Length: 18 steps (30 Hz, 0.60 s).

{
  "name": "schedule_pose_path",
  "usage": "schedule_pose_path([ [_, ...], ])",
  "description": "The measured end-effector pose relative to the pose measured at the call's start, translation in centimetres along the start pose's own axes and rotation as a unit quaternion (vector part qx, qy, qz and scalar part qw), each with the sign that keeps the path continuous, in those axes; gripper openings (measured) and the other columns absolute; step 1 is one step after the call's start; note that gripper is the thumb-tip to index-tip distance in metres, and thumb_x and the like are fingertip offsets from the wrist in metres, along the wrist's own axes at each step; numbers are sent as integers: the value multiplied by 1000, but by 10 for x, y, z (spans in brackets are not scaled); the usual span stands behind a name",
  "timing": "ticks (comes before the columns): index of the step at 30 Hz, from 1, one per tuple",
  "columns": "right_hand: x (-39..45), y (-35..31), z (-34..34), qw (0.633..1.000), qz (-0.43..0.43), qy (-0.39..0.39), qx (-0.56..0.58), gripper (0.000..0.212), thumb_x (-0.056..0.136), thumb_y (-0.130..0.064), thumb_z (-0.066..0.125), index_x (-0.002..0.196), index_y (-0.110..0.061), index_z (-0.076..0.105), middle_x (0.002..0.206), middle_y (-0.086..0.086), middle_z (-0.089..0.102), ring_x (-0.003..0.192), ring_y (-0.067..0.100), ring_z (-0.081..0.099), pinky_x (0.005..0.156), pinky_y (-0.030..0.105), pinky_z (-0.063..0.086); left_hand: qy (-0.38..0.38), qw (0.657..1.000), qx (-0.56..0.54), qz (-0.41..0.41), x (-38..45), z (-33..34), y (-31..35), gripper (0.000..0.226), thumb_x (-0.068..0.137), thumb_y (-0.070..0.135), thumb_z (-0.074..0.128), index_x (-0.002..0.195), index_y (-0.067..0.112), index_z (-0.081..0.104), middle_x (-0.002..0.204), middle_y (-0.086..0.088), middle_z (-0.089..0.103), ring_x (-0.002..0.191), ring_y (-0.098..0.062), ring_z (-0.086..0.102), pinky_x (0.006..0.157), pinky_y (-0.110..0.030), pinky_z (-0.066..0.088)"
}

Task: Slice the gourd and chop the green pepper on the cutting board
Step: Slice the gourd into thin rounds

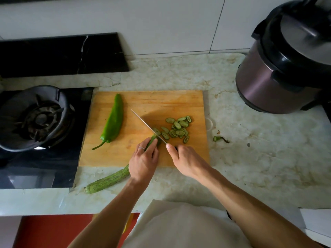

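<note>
A long striped gourd (pixel 109 180) lies slantwise, its tail off the wooden cutting board (pixel 125 154) onto the counter. My left hand (pixel 144 161) grips the gourd near its cut end. My right hand (pixel 186 160) holds a knife (pixel 147 125) by the handle, with the blade edge down at the gourd's cut end. Several oval gourd slices (pixel 178 128) lie in a heap to the right of the blade. A whole green pepper (pixel 113 120) rests on the board's left part, stem toward me.
A gas stove burner (pixel 38 119) sits left of the board. A dark pressure cooker (pixel 286 68) stands at the back right. A cut-off gourd tip (pixel 219 139) lies on the marble counter (pixel 259 149) right of the board.
</note>
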State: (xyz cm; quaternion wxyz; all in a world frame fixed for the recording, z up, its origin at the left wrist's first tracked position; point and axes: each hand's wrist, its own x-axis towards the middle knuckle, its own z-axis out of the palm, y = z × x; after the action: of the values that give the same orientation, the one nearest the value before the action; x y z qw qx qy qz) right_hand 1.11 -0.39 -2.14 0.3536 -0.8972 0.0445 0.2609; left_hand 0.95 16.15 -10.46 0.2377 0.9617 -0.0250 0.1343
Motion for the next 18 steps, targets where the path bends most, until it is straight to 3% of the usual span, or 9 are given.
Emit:
schedule_pose_path([
  [7,-13,0,0,1000,11,-2,19,53,100,-61,30,68,-22,43,70,1,54,65,23,53,65,31,37,1,1000,-19,5,0,0,-2,35,93,31,51,111,17,77,119,-2,71,106,-22,68,60,-33,59],
  [11,-18,-1,2,1000,4,2,16,53,100,-62,28,78,-19,50,72,2,58,70,25,57,65,32,40,-3,1000,-21,2,-1,0,-1,34,94,31,51,112,18,76,120,-1,70,107,-21,67,60,-33,58],
  [14,-20,-1,4,1000,3,11,15,55,100,-62,27,88,-16,54,80,7,62,75,28,61,66,34,44,-7,1000,-20,-2,-1,0,-1,26,93,23,60,112,18,76,121,-1,70,107,-21,67,61,-33,59],
  [18,-24,-6,6,1000,9,14,20,53,100,-62,27,87,-16,52,80,7,62,76,29,61,65,35,45,-11,1000,-23,-10,-1,-2,2,23,87,11,74,109,18,77,120,0,69,106,-22,66,59,-34,58],
])
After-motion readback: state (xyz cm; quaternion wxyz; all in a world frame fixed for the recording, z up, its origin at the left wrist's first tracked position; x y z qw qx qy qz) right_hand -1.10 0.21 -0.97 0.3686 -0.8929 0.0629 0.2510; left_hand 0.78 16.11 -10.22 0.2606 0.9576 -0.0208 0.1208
